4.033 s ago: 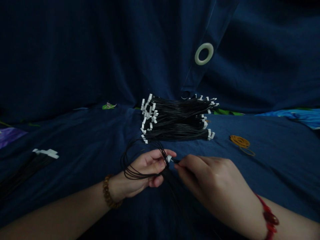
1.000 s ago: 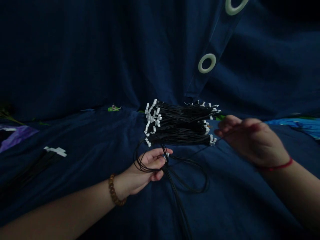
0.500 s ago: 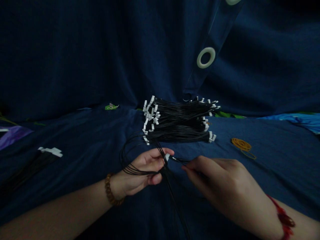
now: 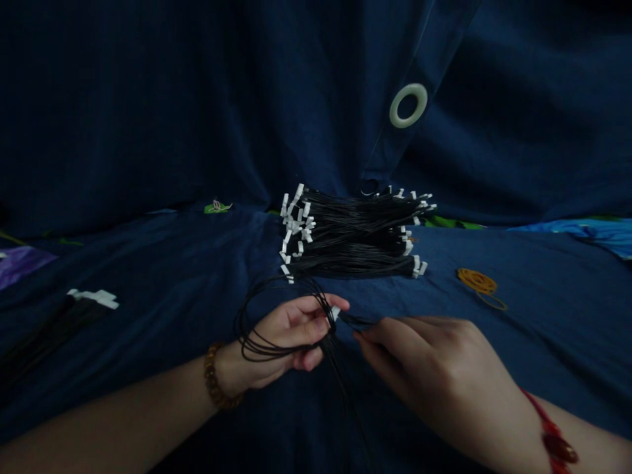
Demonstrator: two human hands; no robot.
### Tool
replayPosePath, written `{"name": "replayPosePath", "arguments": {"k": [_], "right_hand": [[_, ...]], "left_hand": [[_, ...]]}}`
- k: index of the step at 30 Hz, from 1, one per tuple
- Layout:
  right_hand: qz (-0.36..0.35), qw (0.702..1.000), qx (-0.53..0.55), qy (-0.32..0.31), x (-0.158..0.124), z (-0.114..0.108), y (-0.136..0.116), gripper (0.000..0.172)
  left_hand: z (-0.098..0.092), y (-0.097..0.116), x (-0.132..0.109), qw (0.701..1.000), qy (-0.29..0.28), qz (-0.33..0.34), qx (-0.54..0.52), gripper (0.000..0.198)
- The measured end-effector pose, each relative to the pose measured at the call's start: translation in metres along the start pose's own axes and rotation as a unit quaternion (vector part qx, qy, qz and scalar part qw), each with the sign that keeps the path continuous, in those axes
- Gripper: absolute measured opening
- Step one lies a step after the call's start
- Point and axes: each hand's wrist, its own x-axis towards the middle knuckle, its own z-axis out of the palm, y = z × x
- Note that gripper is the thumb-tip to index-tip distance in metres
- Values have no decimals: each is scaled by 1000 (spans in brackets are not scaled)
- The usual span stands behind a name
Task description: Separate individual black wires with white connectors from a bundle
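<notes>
Between thumb and fingers, my left hand (image 4: 291, 332) pinches a white connector (image 4: 334, 313) together with black wires. These wires (image 4: 251, 289) loop up and around over the hand, and their loose ends hang down below it. My right hand (image 4: 434, 362) is closed on thin black wires just right of the connector, its thumb and index finger pressed together. Beyond both hands lies a stack of black cable bundles (image 4: 355, 230) with white connectors at either end.
Another bundle with white connectors (image 4: 93, 298) lies at the left. Orange rubber bands (image 4: 476, 282) rest on the dark blue cloth (image 4: 543, 283) at the right. A blue curtain with a pale ring (image 4: 408, 105) hangs behind; purple material (image 4: 24, 264) shows at the far left.
Both hands remain pinched on the wires. The connector has shifted slightly right in my left hand, and my right hand has moved slightly left. The view has tilted a little.
</notes>
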Motion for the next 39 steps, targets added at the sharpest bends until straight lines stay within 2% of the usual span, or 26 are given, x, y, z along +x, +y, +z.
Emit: {"name": "replayPosePath", "arguments": {"k": [13, 19, 20, 22, 24, 26, 28, 30, 36, 38, 39], "right_hand": [[-4, 1000, 9, -6, 1, 2, -3, 17], [27, 997, -68, 3, 0, -17, -9, 8], [19, 998, -63, -11, -3, -19, -12, 9], [1, 996, -40, -83, -8, -19, -16, 16], [27, 986, -10, -164, -9, -12, -19, 20], [90, 972, 58, -209, -4, -3, -18, 22], [142, 953, 157, -216, 4, 6, -14, 27], [164, 935, 231, -211, 10, 13, -10, 31], [183, 924, 270, -198, 11, 16, -5, 26], [221, 897, 319, -212, 13, 12, -1, 20], [251, 868, 366, -225, 14, 10, 2, 15]], "left_hand": [[2, 2, 1, 999, 2, -18, 41, 28], [1, 0, 3, 998, 47, 16, 42, 26], [1, 0, 3, 998, 54, 19, 40, 25], [0, 0, 3, 997, 63, 24, 33, 24], [1, 0, 4, 997, 68, 30, 32, 24], [2, 1, 4, 996, 72, 33, 39, 26], [5, 2, 3, 995, 76, 34, 47, 30], [7, 3, 3, 995, 79, 29, 54, 31], [6, 1, 3, 995, 71, 34, 61, 30], [4, -1, 4, 995, 72, 33, 67, 29], [2, -2, 5, 994, 74, 33, 69, 29]]}}
